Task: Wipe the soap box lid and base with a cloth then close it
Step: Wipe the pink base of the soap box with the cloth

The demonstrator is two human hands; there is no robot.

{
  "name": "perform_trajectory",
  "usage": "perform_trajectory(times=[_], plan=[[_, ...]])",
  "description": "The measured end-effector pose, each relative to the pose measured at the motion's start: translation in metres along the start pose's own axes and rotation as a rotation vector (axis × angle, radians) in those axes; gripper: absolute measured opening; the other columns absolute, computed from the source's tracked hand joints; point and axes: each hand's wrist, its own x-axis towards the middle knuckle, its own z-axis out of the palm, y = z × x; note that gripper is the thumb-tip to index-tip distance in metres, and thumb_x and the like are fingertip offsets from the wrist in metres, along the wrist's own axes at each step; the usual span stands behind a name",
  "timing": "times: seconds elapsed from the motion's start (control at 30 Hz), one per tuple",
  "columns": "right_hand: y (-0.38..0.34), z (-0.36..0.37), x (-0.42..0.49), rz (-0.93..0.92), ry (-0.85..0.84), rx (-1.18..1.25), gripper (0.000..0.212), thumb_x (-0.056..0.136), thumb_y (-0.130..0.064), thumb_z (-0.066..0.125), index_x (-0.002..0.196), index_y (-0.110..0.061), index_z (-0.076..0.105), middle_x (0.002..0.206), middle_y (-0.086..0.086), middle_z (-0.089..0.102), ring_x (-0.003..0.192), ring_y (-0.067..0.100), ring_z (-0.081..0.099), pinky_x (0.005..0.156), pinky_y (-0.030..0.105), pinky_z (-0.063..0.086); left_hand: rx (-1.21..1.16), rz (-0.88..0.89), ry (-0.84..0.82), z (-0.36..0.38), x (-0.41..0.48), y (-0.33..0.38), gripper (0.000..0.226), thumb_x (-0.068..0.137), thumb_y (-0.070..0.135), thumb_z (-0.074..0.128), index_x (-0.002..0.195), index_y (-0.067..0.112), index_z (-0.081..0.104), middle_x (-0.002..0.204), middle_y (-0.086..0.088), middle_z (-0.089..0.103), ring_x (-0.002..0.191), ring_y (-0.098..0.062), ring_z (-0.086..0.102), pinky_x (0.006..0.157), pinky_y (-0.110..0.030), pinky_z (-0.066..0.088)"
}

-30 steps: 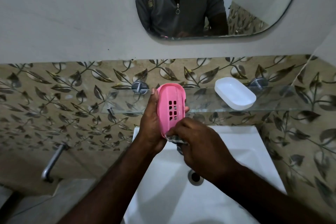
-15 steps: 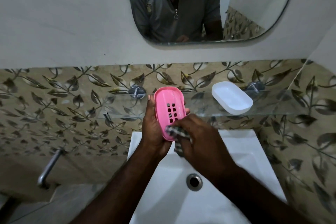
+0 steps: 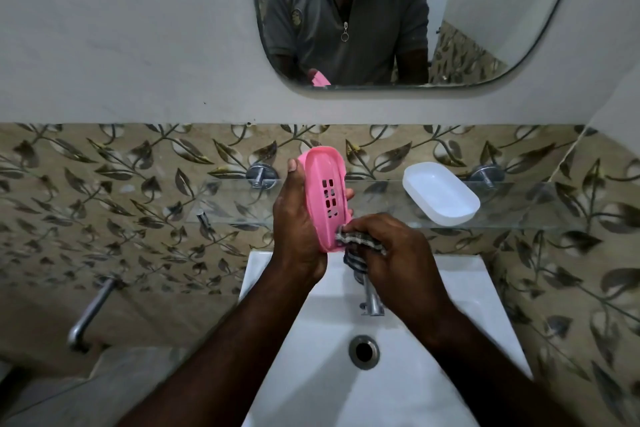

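Left hand grips the pink half of the soap box, thumb along one long edge and fingers curled round the other. It holds the piece on end just above the back rim of the basin. The slotted drain holes face the camera, so this is probably the base, but that's not certain.

Right hand is bunched round a checked cloth, pinching it against the lower end of the pink half, straight above the basin's tap. A loose tail of cloth hangs toward the tap.

The white half lies alone on the glass shelf, above and behind the basin's right rear corner, well apart from both hands. Can't tell which side is up.

Progress, as a judgement: mid-task. The pink half is being wiped, with cloth contact only at its lower end, and how much of it is already clean can't be told. Nothing shows whether the white half has been wiped. The box is open with its halves apart, so closing is not done. Left to do: finish the pink half, wipe the white one if needed, then fit the two together.
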Motion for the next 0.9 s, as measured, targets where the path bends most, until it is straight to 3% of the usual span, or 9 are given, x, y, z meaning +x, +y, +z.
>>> perform_trajectory(times=[0.1,0.17,0.3,0.47,0.57,0.67,0.8,0.9], plan=[[-0.005,-0.002,-0.003,0.051,-0.002,0.097,0.032,0.075,-0.003,0.063,0.089,-0.03,0.074,0.088,-0.008,0.073,0.079,0.008,0.069,0.074,0.036,0.057,-0.014,-0.002,-0.008,0.002,-0.003,-0.002,0.086,0.074,0.073,0.047,0.13,0.008,0.055,0.101,-0.021,0.067,0.084,-0.028,0.065,0.07,-0.038,0.053],[-0.016,-0.003,-0.009,-0.006,-0.025,0.19,0.032,0.076,-0.001,0.062,0.09,-0.026,0.075,0.087,-0.008,0.074,0.079,0.01,0.07,0.072,0.035,0.058,-0.029,0.003,-0.037,0.003,-0.004,0.0,0.085,0.076,0.072,0.047,0.129,0.006,0.056,0.099,-0.022,0.066,0.081,-0.029,0.063,0.069,-0.037,0.053],[-0.012,0.0,-0.008,-0.12,-0.034,0.039,0.036,0.075,0.0,0.058,0.102,-0.019,0.073,0.1,-0.005,0.073,0.094,0.011,0.068,0.081,0.034,0.056,-0.04,-0.009,-0.057,-0.001,-0.002,0.004,0.085,0.076,0.072,0.049,0.129,0.006,0.056,0.1,-0.02,0.065,0.083,-0.027,0.065,0.067,-0.036,0.055],[-0.007,0.006,-0.001,0.086,0.026,0.093,0.033,0.08,0.0,0.062,0.1,-0.024,0.073,0.094,-0.01,0.073,0.084,0.008,0.069,0.074,0.038,0.058,0.015,-0.124,-0.134,-0.006,0.008,0.007,0.119,0.039,0.083,0.071,0.132,0.01,0.053,0.108,-0.022,0.064,0.094,-0.032,0.064,0.08,-0.049,0.055],[-0.031,0.009,-0.007,0.046,0.021,0.129,0.034,0.076,-0.001,0.062,0.094,-0.028,0.073,0.089,-0.014,0.071,0.082,0.003,0.068,0.073,0.027,0.056,-0.044,-0.138,-0.184,-0.007,0.015,0.009,0.108,0.047,0.07,0.08,0.132,0.009,0.053,0.107,-0.021,0.064,0.088,-0.029,0.065,0.071,-0.04,0.055],[-0.034,0.007,0.0,0.004,0.012,-0.007,0.04,0.074,0.001,0.06,0.095,-0.032,0.069,0.092,-0.016,0.068,0.084,-0.002,0.065,0.073,0.016,0.053,-0.111,-0.171,-0.2,-0.008,0.019,0.01,0.107,0.047,0.067,0.081,0.131,0.006,0.054,0.104,-0.021,0.064,0.084,-0.028,0.064,0.069,-0.038,0.055],[-0.025,0.012,0.015,0.108,0.073,-0.112,0.026,0.077,-0.009,0.055,0.093,-0.027,0.064,0.092,-0.01,0.068,0.082,0.007,0.066,0.071,0.034,0.057,-0.141,-0.197,-0.178,-0.012,0.022,0.011,0.112,0.041,0.072,0.08,0.131,0.009,0.055,0.105,-0.018,0.065,0.083,-0.025,0.065,0.069,-0.036,0.054],[-0.043,0.022,0.007,0.138,0.095,-0.064,0.023,0.077,-0.011,0.058,0.09,-0.03,0.062,0.087,-0.012,0.067,0.077,0.006,0.064,0.066,0.034,0.056,-0.173,-0.167,-0.185,-0.016,0.026,0.017,0.111,0.045,0.071,0.08,0.132,0.008,0.053,0.11,-0.023,0.061,0.086,-0.028,0.064,0.071,-0.039,0.054]])
